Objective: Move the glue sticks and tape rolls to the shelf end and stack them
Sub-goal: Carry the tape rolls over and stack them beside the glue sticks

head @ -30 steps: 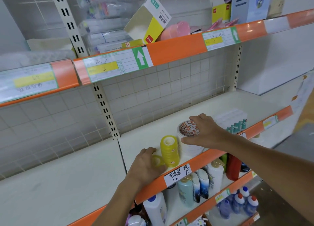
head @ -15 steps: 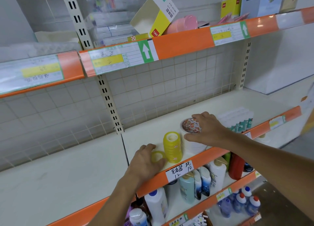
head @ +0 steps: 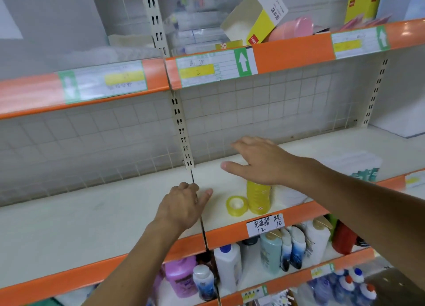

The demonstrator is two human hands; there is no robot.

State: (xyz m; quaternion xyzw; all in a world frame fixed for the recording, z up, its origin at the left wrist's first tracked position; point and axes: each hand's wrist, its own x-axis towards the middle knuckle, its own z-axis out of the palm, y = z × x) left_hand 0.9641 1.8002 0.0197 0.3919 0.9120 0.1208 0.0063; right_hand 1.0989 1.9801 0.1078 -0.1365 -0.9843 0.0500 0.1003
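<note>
Yellow tape stack [head: 258, 196] stands upright at centre-right of the frame near the shelf [head: 115, 213] front edge, a single yellow tape roll [head: 236, 205] lying flat, touching its left side. Rolls look light, stiff, smooth-sided; likely best pinched around the outer rim. Left hand [head: 184, 205] is released, fingers loose, just left of the single roll, holding nothing. Right hand [head: 259, 163] hovers flat and spread above the stack, empty.

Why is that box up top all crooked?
The white and yellow box on the upper shelf is tipped over, leaning on the pink things instead of standing flat. Below, one yellow tape roll lies alone beside its stack.
</note>
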